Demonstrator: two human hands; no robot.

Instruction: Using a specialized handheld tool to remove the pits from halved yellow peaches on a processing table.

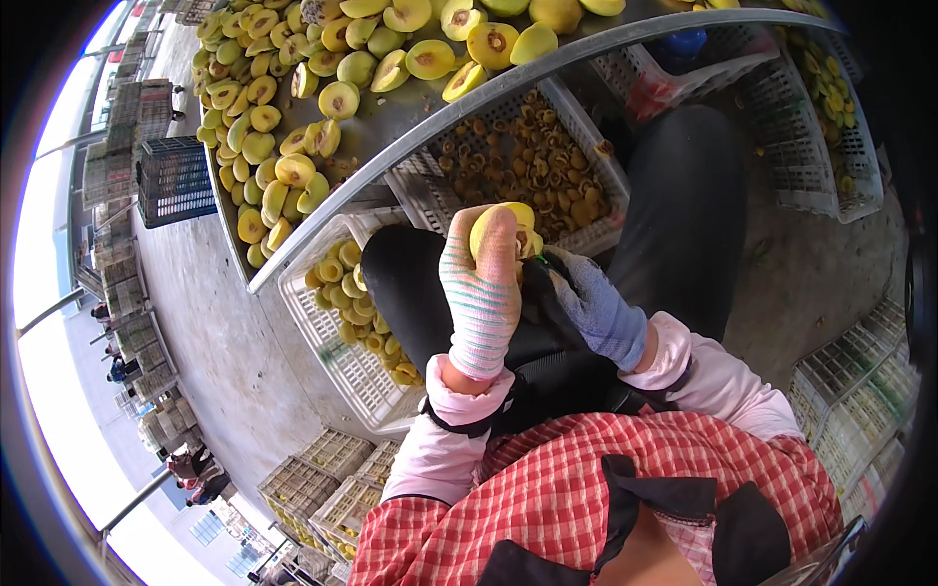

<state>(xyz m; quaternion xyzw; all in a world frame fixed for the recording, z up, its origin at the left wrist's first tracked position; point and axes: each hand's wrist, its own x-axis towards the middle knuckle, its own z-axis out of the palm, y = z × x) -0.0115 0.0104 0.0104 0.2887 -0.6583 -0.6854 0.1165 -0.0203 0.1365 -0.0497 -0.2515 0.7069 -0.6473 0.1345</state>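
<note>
My left hand (pixel 481 293), in a white glove with green stripes, is closed around a yellow peach half (pixel 487 234) above my lap. The fruit's cut side faces right, and its hollow shows partly behind my thumb. My right hand (pixel 598 305), in a blue-grey glove with dark fingers, is closed on a small tool with a green part (pixel 542 259). The tool's tip is at the cut side of the fruit; most of the tool is hidden by my fingers.
A metal table (pixel 391 122) heaped with halved peaches stands ahead. Under its rim sits a crate of brown pits (pixel 547 146); a white crate of hollowed halves (pixel 352 293) is by my left knee. More crates (pixel 816 137) stand right, with stacked crates (pixel 322 479) behind at left.
</note>
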